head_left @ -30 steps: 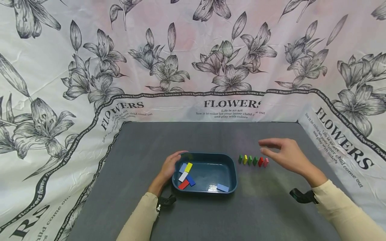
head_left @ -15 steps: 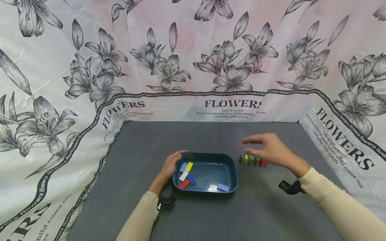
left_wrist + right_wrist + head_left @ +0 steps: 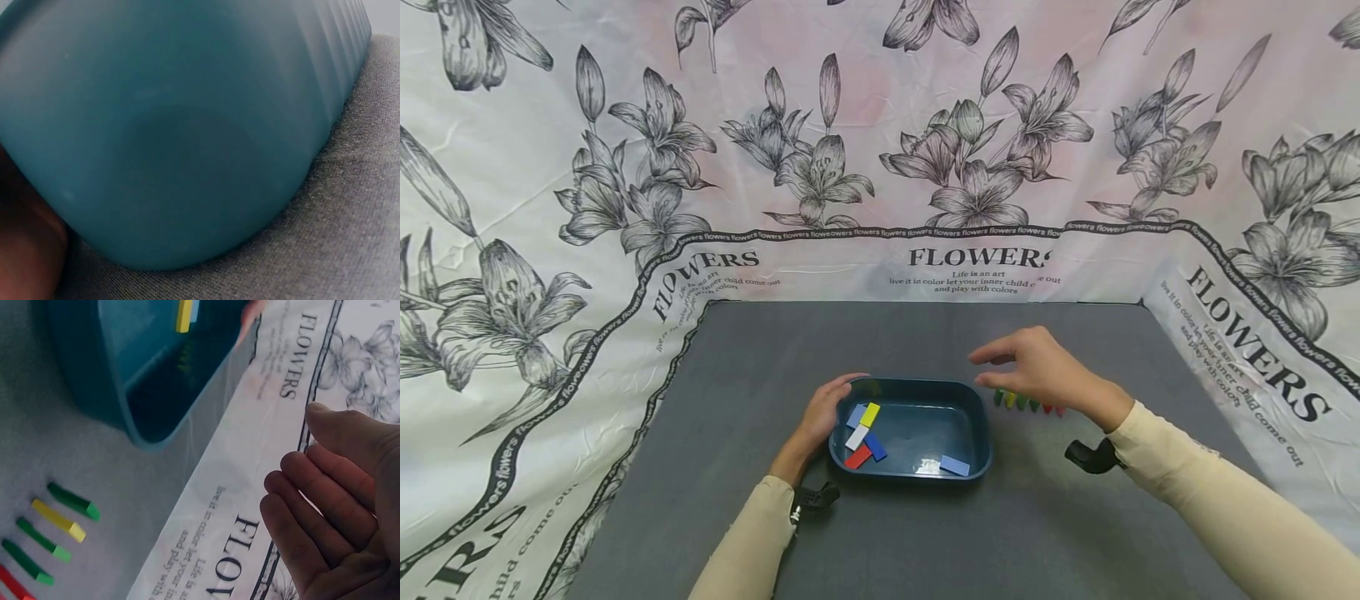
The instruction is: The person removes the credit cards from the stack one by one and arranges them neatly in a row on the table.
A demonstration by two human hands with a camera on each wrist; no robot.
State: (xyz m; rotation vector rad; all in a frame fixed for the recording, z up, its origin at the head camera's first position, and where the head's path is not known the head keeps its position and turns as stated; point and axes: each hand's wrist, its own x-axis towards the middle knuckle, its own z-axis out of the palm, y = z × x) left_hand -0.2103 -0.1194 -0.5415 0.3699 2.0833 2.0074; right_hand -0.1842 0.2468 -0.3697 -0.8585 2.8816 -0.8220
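Note:
A dark blue-green plastic tray (image 3: 917, 429) sits on the grey table. My left hand (image 3: 822, 415) lies along its left wall, with the fingers stretched over the far left corner of the rim. Small blocks shaped like dominoes lie inside, among them a yellow block (image 3: 869, 416), a white block (image 3: 857, 438) and a red block (image 3: 857, 457). To the right of the tray, a row of upright blocks holds a yellow one (image 3: 59, 520) among green ones (image 3: 74, 501). Over this row hovers my right hand (image 3: 1037, 367), fingers loosely bent, thumb apart, holding nothing.
One light blue block (image 3: 954, 466) lies alone near the tray's front right corner. A red block (image 3: 14, 584) stands toward the right end of the row. Flower-printed cloth (image 3: 820, 267) hangs behind and beside the grey table (image 3: 880, 542).
My right hand has moved left, from beyond the right end of the block row to above it, near the tray's right rim. The left hand and the tray have stayed in place.

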